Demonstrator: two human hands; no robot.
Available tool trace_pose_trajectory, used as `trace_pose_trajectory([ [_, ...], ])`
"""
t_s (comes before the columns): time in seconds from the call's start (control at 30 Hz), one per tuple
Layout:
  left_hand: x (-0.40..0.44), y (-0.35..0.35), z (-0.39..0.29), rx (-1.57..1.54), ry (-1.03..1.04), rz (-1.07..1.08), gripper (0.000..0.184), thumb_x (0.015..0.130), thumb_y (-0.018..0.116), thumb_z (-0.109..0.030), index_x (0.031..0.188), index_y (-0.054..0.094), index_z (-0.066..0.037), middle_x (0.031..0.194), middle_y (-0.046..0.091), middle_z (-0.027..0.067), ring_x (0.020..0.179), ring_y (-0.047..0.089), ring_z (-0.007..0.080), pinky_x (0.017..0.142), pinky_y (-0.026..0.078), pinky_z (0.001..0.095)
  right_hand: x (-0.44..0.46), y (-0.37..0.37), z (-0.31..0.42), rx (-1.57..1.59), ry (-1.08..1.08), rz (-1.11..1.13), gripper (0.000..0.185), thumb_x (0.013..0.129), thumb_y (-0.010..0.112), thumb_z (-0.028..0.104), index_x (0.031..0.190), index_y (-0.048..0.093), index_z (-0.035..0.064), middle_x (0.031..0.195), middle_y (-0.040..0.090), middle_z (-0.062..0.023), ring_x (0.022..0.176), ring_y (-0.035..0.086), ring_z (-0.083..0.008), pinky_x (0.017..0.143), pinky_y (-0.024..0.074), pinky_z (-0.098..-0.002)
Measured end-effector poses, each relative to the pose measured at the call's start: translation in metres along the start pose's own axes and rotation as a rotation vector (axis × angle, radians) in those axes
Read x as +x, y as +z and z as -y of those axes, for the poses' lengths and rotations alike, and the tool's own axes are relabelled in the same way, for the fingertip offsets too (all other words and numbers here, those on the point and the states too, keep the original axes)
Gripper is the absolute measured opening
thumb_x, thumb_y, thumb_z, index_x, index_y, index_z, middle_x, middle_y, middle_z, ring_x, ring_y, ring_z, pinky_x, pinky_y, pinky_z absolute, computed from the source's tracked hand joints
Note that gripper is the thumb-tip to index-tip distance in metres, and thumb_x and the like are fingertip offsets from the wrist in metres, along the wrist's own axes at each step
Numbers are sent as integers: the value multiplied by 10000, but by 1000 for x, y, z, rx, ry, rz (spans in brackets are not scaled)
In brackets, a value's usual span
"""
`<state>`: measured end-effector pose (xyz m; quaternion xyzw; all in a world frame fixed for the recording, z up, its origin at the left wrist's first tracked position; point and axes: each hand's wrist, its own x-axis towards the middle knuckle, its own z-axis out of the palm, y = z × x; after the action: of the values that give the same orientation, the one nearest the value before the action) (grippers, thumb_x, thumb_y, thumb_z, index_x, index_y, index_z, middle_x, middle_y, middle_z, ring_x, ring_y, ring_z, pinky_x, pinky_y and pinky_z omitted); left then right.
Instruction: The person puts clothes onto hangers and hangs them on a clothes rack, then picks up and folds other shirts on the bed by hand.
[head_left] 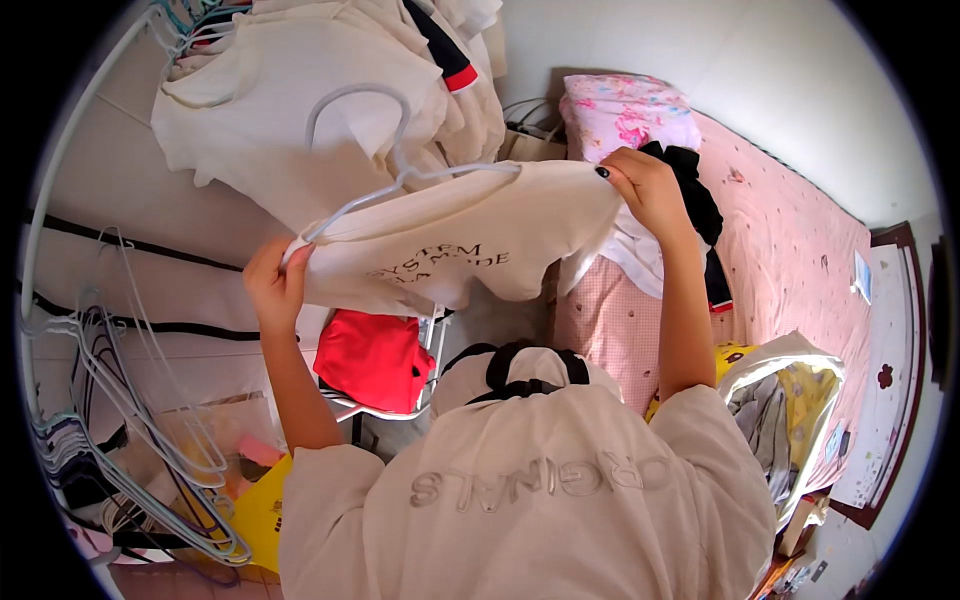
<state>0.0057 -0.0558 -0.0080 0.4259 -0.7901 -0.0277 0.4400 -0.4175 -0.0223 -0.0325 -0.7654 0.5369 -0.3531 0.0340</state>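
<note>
Fingers of the left hand (pixel 275 280) clamp a cream T-shirt (pixel 530 230) and pale hanger (pixel 405 174); those of the right hand (pixel 650 190) pinch the T-shirt's other shoulder near hanging clothes (pixel 250 90); uneven pulling could stretch the neckline.

I'm losing hanging clothes (pixel 330 60) at top edge | cream shirt (pixel 450 235) is covering part of hanger (pixel 405 172) | small lower-right items (pixel 795 575) are blurring

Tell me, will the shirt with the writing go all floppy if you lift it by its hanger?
Probably yes: the shirt looks soft, with its lower edge drooping in waves. It's likely light too, since the cloth looks thin. The hanger seems stiffer, because it looks smooth and evenly curved.
</note>
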Motion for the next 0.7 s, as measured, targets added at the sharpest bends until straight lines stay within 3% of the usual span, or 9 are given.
trace_pose_trajectory([
  [0.13, -5, 3, 1, -19, -19, 2, 125, 719, 639, -100, 698, 565, -3, 588, 516, 87, 493, 462, 211, 471, 361, 286, 0, 28, 12, 82, -130, 60, 169, 744, 585, 193, 819, 544, 46, 708, 559, -115, 666, 544, -317, 579, 432, -370],
  [0.17, -5, 4, 3, -4, -23, 30, 129, 719, 640, -105, 700, 562, -4, 588, 516, 90, 491, 461, 219, 469, 362, 290, -3, 35, 17, 86, -55, 168, 138, 732, 574, 129, 802, 541, 14, 691, 541, -166, 644, 531, -330, 551, 417, -359],
  [0.23, 1, 3, -1, 61, 19, 73, 139, 718, 642, -115, 708, 555, -7, 587, 510, 95, 490, 458, 236, 465, 361, 299, -6, 41, 22, 118, -64, 109, 101, 733, 555, 103, 756, 522, 10, 628, 512, -169, 595, 516, -338, 531, 404, -378],
  [0.33, 8, 6, -22, 131, 124, 99, 157, 713, 640, -124, 735, 536, -9, 578, 486, 108, 491, 448, 268, 455, 350, 316, -5, 36, 32, 85, -46, 139, 94, 735, 550, 96, 735, 513, 10, 621, 507, -163, 587, 512, -331, 525, 396, -384],
  [0.43, 10, 13, -35, 57, 53, 127, 148, 711, 637, -109, 717, 533, -4, 575, 477, 107, 484, 441, 258, 454, 349, 314, -7, 35, 37, 100, -64, 132, 143, 736, 578, 160, 729, 500, 39, 609, 519, -133, 569, 516, -315, 507, 390, -399],
  [0.63, 0, 12, -17, -18, 116, 78, 130, 714, 635, -83, 686, 541, 3, 563, 481, 96, 471, 436, 227, 451, 344, 300, -14, 29, 25, 99, -141, 61, 146, 714, 603, 154, 800, 556, 45, 659, 552, -112, 621, 545, -298, 534, 425, -368],
  [0.7, -9, 11, -8, -83, 32, 26, 111, 715, 631, -74, 697, 556, 6, 571, 498, 96, 473, 447, 209, 459, 353, 284, -18, 21, 19, 59, -106, 54, 159, 703, 614, 155, 807, 562, 47, 710, 560, -110, 654, 549, -295, 563, 435, -363],
])
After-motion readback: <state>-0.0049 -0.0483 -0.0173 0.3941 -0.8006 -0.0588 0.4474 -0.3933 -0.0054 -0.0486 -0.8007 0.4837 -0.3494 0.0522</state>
